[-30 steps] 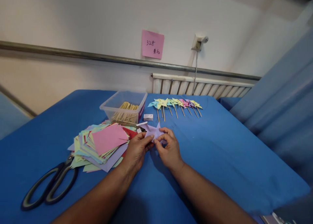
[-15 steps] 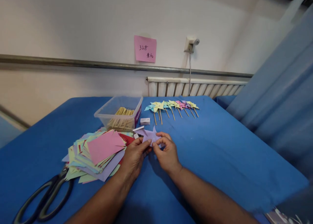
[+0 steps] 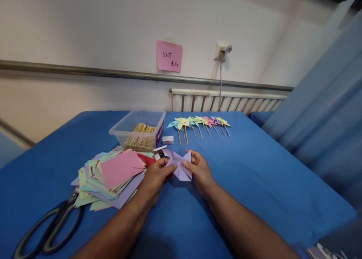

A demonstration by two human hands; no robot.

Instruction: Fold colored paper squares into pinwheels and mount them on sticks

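Between my hands, just above the blue cloth, is a purple paper pinwheel (image 3: pixel 181 172) with folded blades and no stick visible on it. My left hand (image 3: pixel 158 174) pinches its left side, thumb on top near the centre. On the right side, my right hand (image 3: pixel 201 172) grips the paper with the thumb pressed on top and the fingers behind, partly hidden. A small open box (image 3: pixel 160 151) with dark contents lies just beyond my left fingers. To the left is a pile of coloured paper pieces (image 3: pixel 121 170), a pink one on top.
A clear plastic tub (image 3: pixel 118 132) holds many thin wooden sticks. Next to it is a small white box (image 3: pixel 167 140). Finished pinwheels (image 3: pixel 198 121) lie in a row at the back. Black-handled scissors (image 3: pixel 56 225) rest at the front left. A blue curtain (image 3: pixel 325 93) hangs at the right.
The pinwheel has been turned and now shows more of its face. My right hand has gone from a fingertip pinch at its centre to a hold on its right side.
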